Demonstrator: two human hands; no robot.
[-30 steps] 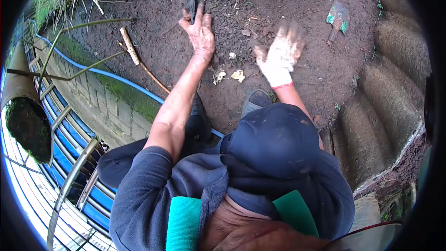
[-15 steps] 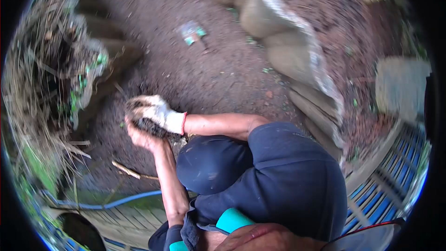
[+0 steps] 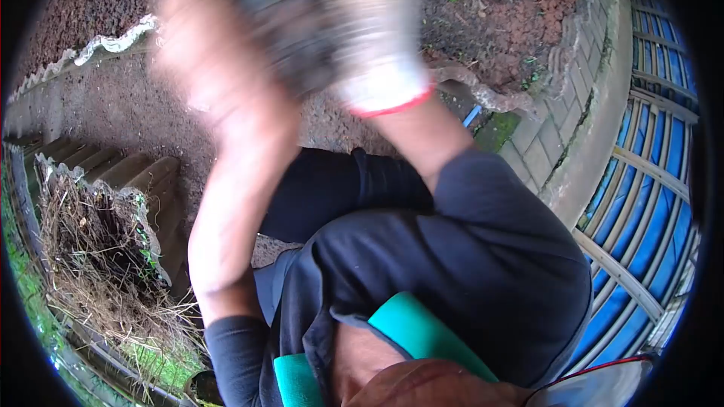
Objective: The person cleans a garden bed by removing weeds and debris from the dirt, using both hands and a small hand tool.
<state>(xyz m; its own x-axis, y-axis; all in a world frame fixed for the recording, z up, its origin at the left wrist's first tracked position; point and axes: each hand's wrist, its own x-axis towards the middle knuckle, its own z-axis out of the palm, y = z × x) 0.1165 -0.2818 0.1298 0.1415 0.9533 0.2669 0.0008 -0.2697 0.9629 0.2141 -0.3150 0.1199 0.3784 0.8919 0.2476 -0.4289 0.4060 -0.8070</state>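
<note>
Up near the lens, top of my feed: 2 hands, both motion-blurred.
1. left hand (image 3: 215, 53), bare.
2. right hand (image 3: 369, 22), in a white glove with a red cuff.
3. dark clump (image 3: 283, 19), between the 2 hands and touching both.

Fingers apart or together: I cannot tell through the blur. Lower left is a dry grass heap (image 3: 98, 256); at right, a brick kerb (image 3: 558, 128) beside blue railing (image 3: 648, 181).

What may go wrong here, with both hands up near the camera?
1. The dark clump seems only cupped between the bare left hand and the gloved right hand, over the dark jacket; bits may fall on the person.
2. The left hand has no glove and may get scratched.
</note>
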